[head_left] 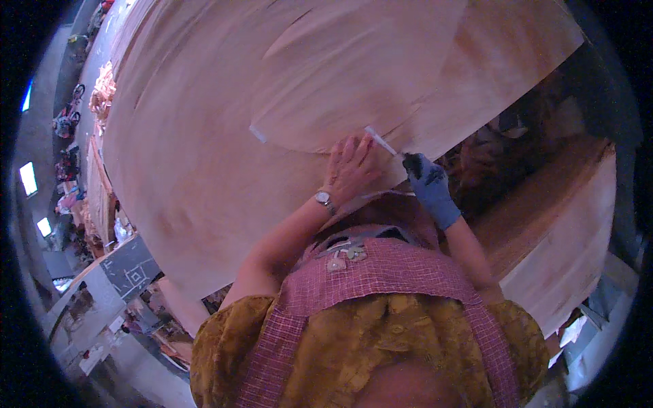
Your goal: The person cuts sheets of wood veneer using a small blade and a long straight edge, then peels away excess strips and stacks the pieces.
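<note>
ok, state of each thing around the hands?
Left hand: bare, fingers spread, on the sheet
Right hand: blue-gloved, closed
White strip: held in right hand
Short white piece: lying on sheet
Wristwatch: worn, left wrist
Apron: worn

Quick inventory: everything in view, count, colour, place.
wood sheets: several, pale brown, centre and lower right
strips: two, whitish, centre
board: one, grey with white marks, lower left
shavings: one heap, orange-brown, upper left
bright patches: several, white, far left
clutter: uncounted, mixed, blurred, left edge
watch: one, silvery, left wrist
apron: one, pink check, lower centre
shirt: one, mustard, under apron
left hand: one, bare, flat on wood
right hand: one, blue-gloved, by a strip
</note>
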A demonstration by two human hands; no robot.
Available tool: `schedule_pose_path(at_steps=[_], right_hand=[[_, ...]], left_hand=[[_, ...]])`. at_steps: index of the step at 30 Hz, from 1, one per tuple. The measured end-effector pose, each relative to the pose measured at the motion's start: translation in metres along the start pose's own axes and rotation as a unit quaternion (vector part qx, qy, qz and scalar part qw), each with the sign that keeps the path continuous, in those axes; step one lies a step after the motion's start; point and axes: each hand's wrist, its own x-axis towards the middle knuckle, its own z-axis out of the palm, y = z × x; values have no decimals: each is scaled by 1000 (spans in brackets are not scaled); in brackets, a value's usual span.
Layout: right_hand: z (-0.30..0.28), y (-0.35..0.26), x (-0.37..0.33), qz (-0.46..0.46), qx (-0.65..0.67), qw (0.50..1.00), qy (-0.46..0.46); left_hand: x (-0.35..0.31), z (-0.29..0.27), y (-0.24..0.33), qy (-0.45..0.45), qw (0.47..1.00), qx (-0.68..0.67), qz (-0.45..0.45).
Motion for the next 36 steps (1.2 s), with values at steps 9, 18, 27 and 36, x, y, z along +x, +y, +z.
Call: schedule_pose_path(at_steps=[9,18,27,36], right_hand=[[-108,82,110,102,295,950,-10],[-128,105,111,238,389,886,-89],[-168,131,166,-78,-68,982,159],[-212,150,357,116,399,903,107]], left_hand=[[53,-31,21,-133,987,6,-88],[194,2,61,2,999,-40,-1],[211,13,57,-35,999,-25,27],[418,27,5,116,989,-92,16]])
